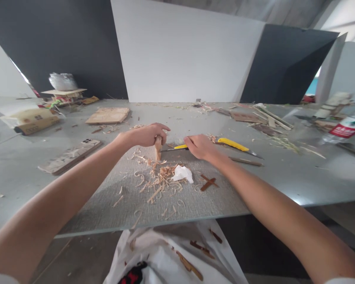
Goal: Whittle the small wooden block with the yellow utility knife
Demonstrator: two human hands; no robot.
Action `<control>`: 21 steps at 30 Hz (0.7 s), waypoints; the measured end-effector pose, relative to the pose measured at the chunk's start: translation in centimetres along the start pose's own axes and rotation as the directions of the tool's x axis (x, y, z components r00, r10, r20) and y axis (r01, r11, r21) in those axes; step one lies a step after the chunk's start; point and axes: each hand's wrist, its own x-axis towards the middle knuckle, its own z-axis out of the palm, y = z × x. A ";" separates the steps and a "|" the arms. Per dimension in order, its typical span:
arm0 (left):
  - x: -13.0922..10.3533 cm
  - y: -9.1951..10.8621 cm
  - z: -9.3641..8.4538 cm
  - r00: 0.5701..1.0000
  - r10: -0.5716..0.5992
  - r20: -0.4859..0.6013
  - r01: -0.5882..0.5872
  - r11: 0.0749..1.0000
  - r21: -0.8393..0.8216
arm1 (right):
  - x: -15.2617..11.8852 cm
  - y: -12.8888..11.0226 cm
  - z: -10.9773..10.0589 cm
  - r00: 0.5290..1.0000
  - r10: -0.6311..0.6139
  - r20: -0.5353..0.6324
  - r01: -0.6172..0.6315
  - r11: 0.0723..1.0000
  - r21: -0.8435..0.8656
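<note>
My left hand (pixel 154 135) grips the top of a small piece of wood (pixel 157 149), which stands upright on the grey textured mat (pixel 106 201). In my right hand (pixel 199 146) is a yellow utility knife (pixel 181 147), its blade pointing left and reaching the wood's right side. Whether the blade is cutting in, I cannot tell. Curled wood shavings (pixel 162 179) lie below the wood, with a crumpled white tissue (pixel 182 173) among them. Two crossed brown wood strips (pixel 208 183) rest to the right of the tissue.
Right of my hand lie a second yellow knife (pixel 233 144) and a thin stick (pixel 246 161). A wooden board (pixel 108 115) and a phone (pixel 72 156) are on the left. At far right is a plastic bottle (pixel 346 128). Brown wood scraps (pixel 189 265) lie on the white cloth over my lap.
</note>
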 end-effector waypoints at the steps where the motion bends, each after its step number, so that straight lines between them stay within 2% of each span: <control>1: 0.0 0.1 0.0 1.000 0.005 0.008 -0.005 1.000 -0.020 | 0.0 -0.1 0.0 1.000 -0.004 -0.004 0.004 1.000 -0.008; 8: 0.0 0.8 -0.1 0.998 0.043 0.048 -0.039 0.996 -0.086 | 0.5 -0.2 0.8 0.999 0.004 0.047 -0.005 1.000 0.029; 13: 0.1 0.5 -0.3 0.993 0.042 0.107 -0.021 0.981 -0.192 | 0.6 -0.5 0.1 0.979 -0.041 0.199 0.026 0.997 0.078; 17: 0.2 0.3 -0.7 0.990 -0.054 0.131 0.089 0.957 -0.278 | 0.4 -1.0 -0.7 0.960 -0.061 0.274 0.039 0.996 0.086; 19: 0.3 0.6 -0.6 0.986 -0.121 0.112 0.151 0.936 -0.319 | 0.3 -1.2 -0.9 0.951 -0.075 0.301 0.047 0.994 0.099; 21: 0.6 1.3 -0.4 0.986 -0.147 0.077 0.165 0.920 -0.355 | 0.3 -1.4 -1.1 0.945 -0.096 0.314 0.061 0.991 0.119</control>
